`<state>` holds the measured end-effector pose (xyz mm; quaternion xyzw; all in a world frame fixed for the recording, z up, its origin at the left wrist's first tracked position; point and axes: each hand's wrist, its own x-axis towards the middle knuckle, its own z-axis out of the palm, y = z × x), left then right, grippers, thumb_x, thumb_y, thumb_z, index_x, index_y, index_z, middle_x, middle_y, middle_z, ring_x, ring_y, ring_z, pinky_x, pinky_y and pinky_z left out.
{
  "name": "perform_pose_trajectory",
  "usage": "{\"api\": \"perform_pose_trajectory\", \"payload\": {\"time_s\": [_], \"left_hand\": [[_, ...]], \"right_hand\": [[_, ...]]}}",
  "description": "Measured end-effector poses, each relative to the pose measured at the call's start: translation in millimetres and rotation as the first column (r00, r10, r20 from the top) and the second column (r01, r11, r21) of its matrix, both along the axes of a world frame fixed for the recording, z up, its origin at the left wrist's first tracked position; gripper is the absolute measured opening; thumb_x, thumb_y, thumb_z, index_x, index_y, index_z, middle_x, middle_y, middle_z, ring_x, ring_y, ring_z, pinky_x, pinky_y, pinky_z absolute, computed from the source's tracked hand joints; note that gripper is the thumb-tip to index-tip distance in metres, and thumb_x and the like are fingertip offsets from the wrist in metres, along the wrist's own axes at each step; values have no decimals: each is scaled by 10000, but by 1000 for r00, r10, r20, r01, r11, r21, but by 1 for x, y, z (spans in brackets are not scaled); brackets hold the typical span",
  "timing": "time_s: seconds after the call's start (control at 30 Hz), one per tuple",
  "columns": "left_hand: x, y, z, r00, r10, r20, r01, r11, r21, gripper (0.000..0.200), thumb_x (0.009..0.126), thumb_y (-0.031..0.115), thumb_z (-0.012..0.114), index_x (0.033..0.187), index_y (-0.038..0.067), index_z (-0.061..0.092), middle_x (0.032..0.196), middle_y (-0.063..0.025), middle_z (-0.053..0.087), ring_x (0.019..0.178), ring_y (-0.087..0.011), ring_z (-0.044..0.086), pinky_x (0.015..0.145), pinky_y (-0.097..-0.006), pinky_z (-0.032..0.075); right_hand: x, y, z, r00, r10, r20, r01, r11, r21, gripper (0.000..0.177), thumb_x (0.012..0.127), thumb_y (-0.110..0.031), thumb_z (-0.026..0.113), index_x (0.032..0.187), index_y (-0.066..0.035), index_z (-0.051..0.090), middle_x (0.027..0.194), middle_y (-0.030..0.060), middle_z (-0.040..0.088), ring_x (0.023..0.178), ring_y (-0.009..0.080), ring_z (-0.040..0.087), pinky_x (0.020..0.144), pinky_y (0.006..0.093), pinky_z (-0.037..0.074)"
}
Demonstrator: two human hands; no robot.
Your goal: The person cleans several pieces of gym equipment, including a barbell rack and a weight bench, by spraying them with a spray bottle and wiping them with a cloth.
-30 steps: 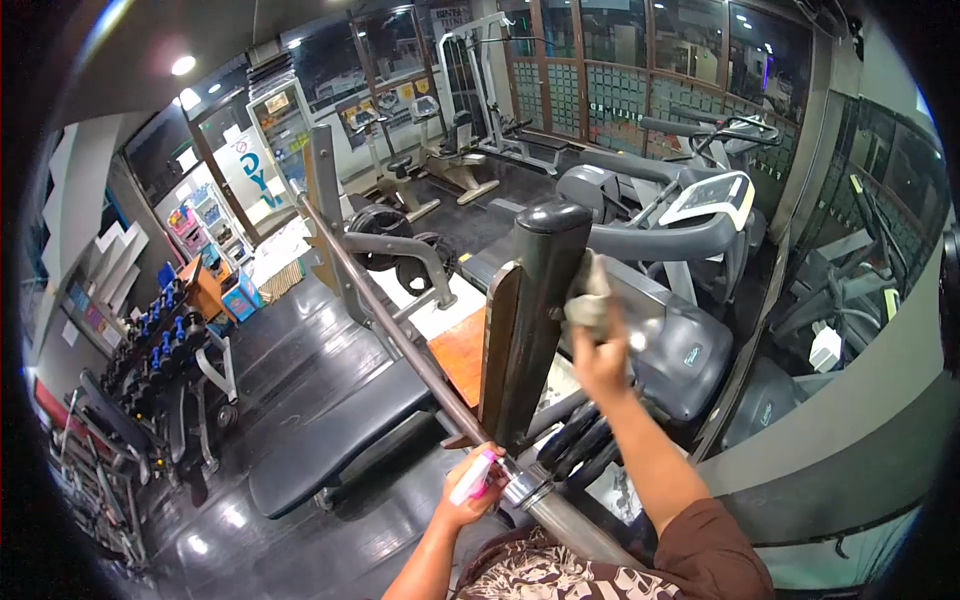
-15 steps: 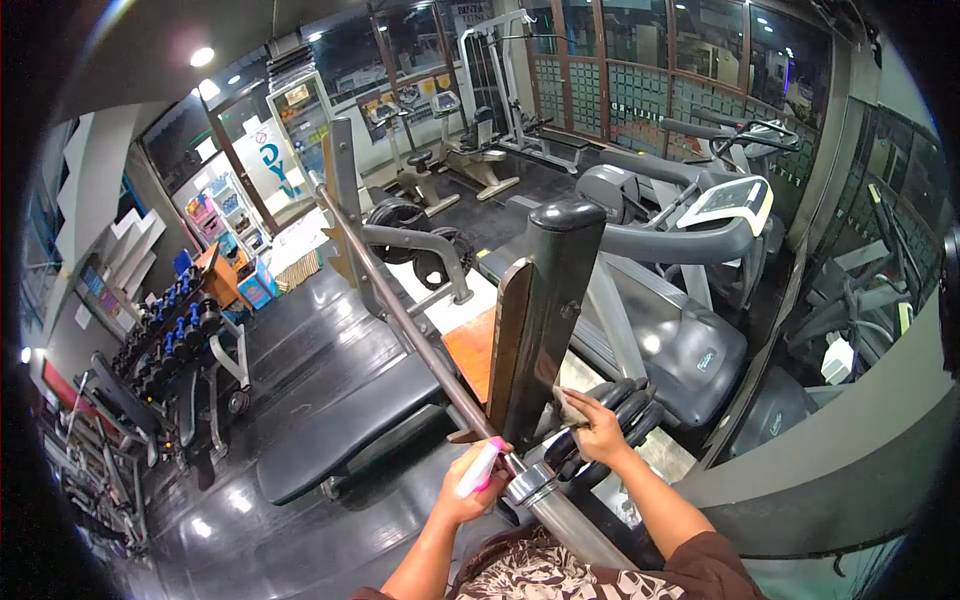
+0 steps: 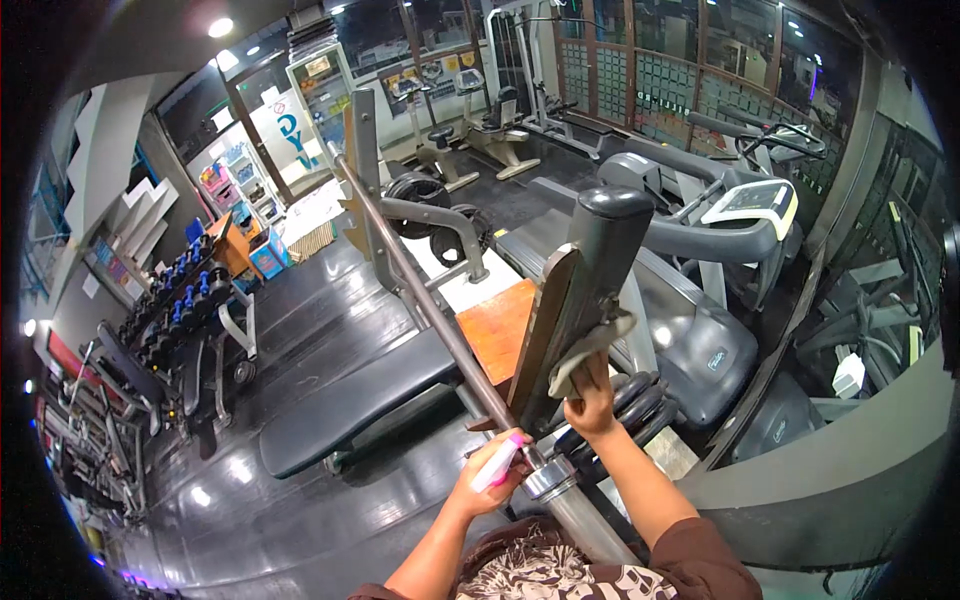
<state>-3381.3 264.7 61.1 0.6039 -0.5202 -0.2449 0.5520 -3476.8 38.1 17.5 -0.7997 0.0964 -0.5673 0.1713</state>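
My left hand (image 3: 487,478) is closed around a white spray bottle (image 3: 497,466) with pink parts, close beside the barbell (image 3: 425,300). In my right hand (image 3: 590,400) is a light-coloured cloth (image 3: 588,352), pressed against the side of the dark upright post (image 3: 605,245) of the bench rack. The barbell rests across the rack, its thick metal sleeve (image 3: 580,520) near my body. Below the bar lies the black padded bench (image 3: 355,405). Several weight plates (image 3: 635,400) hang behind my right hand.
A treadmill (image 3: 690,350) stands just beyond the post on the right. Dumbbells (image 3: 190,305) line a rack at the left. An orange board (image 3: 497,325) lies on the floor past the bar. Exercise bikes (image 3: 500,140) stand toward the windows.
My right hand has moved the cloth up along the post, and more of the cloth now shows. The left hand still holds the spray bottle near the bar. The view has shifted slightly.
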Motion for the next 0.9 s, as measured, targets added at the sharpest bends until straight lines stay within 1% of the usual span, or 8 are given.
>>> {"api": "perform_pose_trajectory", "payload": {"time_s": [0.13, 0.2, 0.27, 0.33, 0.47, 0.57, 0.7, 0.9], "left_hand": [[0, 0, -2, 998, 2, -62, -2, 1000, -9, 448, 842, -13, 702, 1274, 31, 595, 1163, -78, 651, 913, -138, 637, 823, -283, 524], [0, -2, -4, 995, -4, -96, 3, 1000, -12, 466, 827, -2, 727, 1271, 36, 594, 1108, -65, 660, 897, -134, 633, 816, -280, 522], [4, -3, -11, 998, -21, -65, 18, 999, -36, 454, 832, 9, 728, 1265, 30, 594, 1095, -68, 657, 882, -132, 631, 809, -282, 522], [4, -4, -14, 997, -21, -73, 18, 999, -47, 434, 831, 26, 729, 1246, 19, 599, 1032, -58, 654, 857, -121, 623, 790, -284, 514], [2, -5, -5, 997, -5, -81, 4, 1000, -17, 420, 823, 27, 726, 1227, 20, 608, 982, -48, 654, 845, -120, 618, 784, -282, 507], [2, -4, -8, 990, -19, -137, 19, 1000, 1, 416, 821, 21, 716, 1222, 22, 609, 1012, -62, 661, 841, -130, 619, 795, -283, 506], [6, -7, -16, 998, -11, 57, 18, 992, -127, 426, 823, 10, 702, 1236, 17, 597, 1116, -90, 663, 850, -146, 628, 814, -289, 514], [0, -2, -8, 999, -4, -35, 3, 1000, -23, 462, 818, -34, 683, 1265, 13, 580, 1108, -76, 655, 872, -139, 630, 803, -279, 518]], "right_hand": [[-35, 6, -42, 918, 266, -295, -235, 962, 137, 362, 747, 41, 599, 1083, 11, 730, 1335, 276, 578, 1362, 498, 435, 1143, 534, 357], [-48, 2, -91, 868, 425, -256, -396, 904, 161, 412, 722, 34, 611, 1123, 29, 708, 1378, 258, 569, 1403, 426, 427, 1160, 476, 346], [-65, 10, -84, 844, 438, -308, -302, 864, 402, 443, 720, -27, 653, 1157, 39, 687, 1369, 267, 576, 1360, 408, 490, 1123, 460, 401], [-69, 2, -51, 899, 337, -280, -206, 889, 408, 462, 739, -91, 685, 1180, 46, 672, 1356, 277, 582, 1290, 399, 563, 1070, 439, 462], [-56, 4, 115, 989, 118, 87, -123, 991, 47, 570, 737, 107, 599, 1296, 4, 641, 1384, 251, 577, 1356, 421, 496, 1127, 485, 405], [-32, -6, 144, 999, 46, 14, -43, 991, -126, 534, 742, 31, 655, 1275, -3, 656, 1416, 210, 566, 1396, 443, 438, 1137, 527, 374], [-3, -8, 58, 975, 114, -192, -155, 964, -218, 487, 702, -9, 675, 1181, -85, 719, 1354, 115, 621, 1364, 400, 473, 1147, 535, 340], [-29, 8, -71, 868, 222, -443, -341, 917, -208, 424, 730, -31, 640, 1137, -109, 736, 1200, 52, 701, 1221, 285, 606, 1112, 462, 420]]}}
